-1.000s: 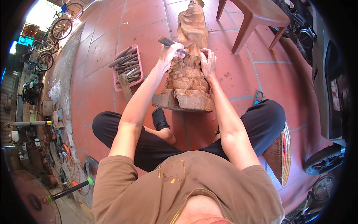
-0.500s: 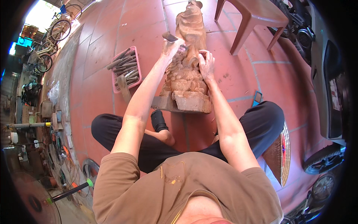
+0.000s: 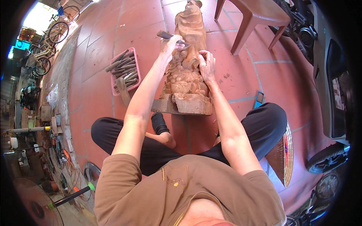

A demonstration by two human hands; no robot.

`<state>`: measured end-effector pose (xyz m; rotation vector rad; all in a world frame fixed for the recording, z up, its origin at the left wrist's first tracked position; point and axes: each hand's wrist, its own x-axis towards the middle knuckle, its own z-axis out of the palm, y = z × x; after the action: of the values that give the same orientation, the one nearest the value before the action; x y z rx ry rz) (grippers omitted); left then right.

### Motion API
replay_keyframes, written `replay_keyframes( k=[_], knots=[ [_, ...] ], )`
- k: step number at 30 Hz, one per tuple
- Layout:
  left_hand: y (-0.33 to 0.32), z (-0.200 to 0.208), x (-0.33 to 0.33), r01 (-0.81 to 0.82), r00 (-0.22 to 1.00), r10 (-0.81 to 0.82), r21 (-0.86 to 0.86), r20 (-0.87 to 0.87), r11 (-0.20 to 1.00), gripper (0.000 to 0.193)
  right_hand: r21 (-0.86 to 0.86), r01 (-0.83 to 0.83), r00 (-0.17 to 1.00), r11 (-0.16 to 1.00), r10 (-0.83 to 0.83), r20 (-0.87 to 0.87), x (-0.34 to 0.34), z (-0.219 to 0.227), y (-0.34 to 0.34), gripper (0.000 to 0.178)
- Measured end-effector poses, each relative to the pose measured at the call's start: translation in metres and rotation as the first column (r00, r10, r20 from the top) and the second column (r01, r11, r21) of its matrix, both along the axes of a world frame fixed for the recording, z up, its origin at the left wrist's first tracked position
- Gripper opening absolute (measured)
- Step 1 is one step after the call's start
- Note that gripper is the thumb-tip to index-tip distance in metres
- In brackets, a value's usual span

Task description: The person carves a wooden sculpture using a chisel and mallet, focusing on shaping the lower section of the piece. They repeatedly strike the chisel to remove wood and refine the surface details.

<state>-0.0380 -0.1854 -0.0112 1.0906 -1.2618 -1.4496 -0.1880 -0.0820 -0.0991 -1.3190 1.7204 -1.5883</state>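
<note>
A carved wooden statue (image 3: pixel 190 28) lies lengthwise on the floor ahead of me, its flat base (image 3: pixel 192 103) nearest my feet. Over its middle left side is my left hand (image 3: pixel 169 46), closed around a chisel (image 3: pixel 164 35). The chisel's dark handle sticks out to the upper left, and its metal end points right, toward the carving. My right hand (image 3: pixel 207 66) leans against the statue's right side with its fingers bent inward and closed; what lies between the fingertips, if anything, is hidden.
Left of the statue, a pink basket (image 3: pixel 140 77) holds several chisels, with a wooden mallet (image 3: pixel 122 90) at its near edge. A brown plastic chair (image 3: pixel 260 15) stands at the far right. A blue phone (image 3: pixel 259 98) and a conical hat (image 3: pixel 283 160) lie by my right knee.
My left hand has tilted the chisel, so its handle lies flatter and its metal end shows more. My right hand has stayed nearly in place.
</note>
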Motion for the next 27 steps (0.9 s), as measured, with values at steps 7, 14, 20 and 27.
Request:
replay_keyframes(
  k=[7, 14, 20, 27],
  knots=[
    [0.013, -0.004, -0.002, 0.053, 0.996, -0.048, -0.07, 0.079, 0.996, 0.015, 0.0, 0.024, 0.999, 1.0, -0.024, -0.027, -0.004, -0.002, 0.002, 0.023],
    [0.024, -0.013, -0.023, -0.224, 0.967, 0.204, -0.123, -0.152, 0.967, 0.012, 0.002, -0.009, 1.0, 1.0, 0.009, 0.016, 0.002, 0.0, -0.001, 0.023],
    [0.023, 0.001, -0.014, -0.031, 0.994, 0.039, -0.083, 0.106, 0.996, 0.02, 0.018, 0.011, 1.0, 1.0, -0.011, -0.023, -0.006, 0.0, 0.002, 0.022],
    [0.036, -0.018, -0.021, -0.176, 0.984, 0.172, -0.178, -0.037, 0.968, 0.013, 0.014, -0.005, 1.0, 1.0, 0.005, 0.01, 0.004, 0.002, -0.001, 0.023]
  ],
)
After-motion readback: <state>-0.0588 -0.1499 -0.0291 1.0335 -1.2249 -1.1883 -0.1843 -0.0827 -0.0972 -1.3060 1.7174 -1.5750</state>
